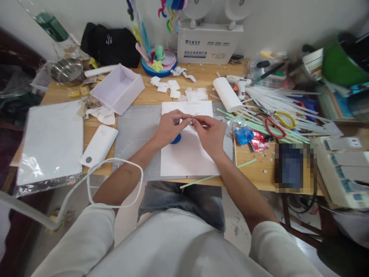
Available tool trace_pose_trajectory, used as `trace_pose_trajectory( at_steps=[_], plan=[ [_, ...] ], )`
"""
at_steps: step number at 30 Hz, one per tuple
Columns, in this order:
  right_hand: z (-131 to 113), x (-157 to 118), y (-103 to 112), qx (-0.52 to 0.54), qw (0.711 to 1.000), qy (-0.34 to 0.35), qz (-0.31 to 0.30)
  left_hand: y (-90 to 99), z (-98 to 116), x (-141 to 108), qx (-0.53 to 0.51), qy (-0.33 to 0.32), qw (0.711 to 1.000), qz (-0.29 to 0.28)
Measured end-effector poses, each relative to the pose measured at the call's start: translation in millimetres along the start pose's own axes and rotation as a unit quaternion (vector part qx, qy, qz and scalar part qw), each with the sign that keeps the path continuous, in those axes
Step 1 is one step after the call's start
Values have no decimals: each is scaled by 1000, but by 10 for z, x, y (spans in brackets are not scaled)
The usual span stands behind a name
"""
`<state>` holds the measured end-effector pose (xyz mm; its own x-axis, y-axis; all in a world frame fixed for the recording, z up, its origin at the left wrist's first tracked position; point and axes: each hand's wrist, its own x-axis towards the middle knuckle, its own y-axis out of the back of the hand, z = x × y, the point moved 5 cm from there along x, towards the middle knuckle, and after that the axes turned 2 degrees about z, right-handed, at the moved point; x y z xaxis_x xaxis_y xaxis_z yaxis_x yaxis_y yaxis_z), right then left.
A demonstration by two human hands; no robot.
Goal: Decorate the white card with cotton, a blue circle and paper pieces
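Both hands meet over a white sheet of paper [187, 161] that lies on a grey cutting mat [138, 142]. My left hand [174, 125] pinches a small, thin white piece [195, 115] between thumb and forefinger. From the other side my right hand [210, 132] pinches the same piece, fingertips almost touching the left ones. The piece is too small to name more closely. Partly hidden beneath my left hand, a round blue object [176, 139] rests on the paper.
Small white squares [173, 86] lie behind the paper. To the right are a glue gun [239, 85], scissors [278, 123], white and green strips [276, 100] and blue clay [243, 135]. A lilac box [118, 90], a white power bank [99, 145] and a looping white cable [141, 184] are left.
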<state>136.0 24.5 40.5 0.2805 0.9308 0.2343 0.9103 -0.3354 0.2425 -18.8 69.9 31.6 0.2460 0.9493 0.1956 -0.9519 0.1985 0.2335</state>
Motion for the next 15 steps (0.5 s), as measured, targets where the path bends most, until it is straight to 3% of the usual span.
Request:
trace_pose_trajectory(
  at_steps=[15],
  plan=[
    [-33, 9, 14, -12, 1000, -23, 3, -39, 109, -64, 147, -102, 984, -15]
  ],
)
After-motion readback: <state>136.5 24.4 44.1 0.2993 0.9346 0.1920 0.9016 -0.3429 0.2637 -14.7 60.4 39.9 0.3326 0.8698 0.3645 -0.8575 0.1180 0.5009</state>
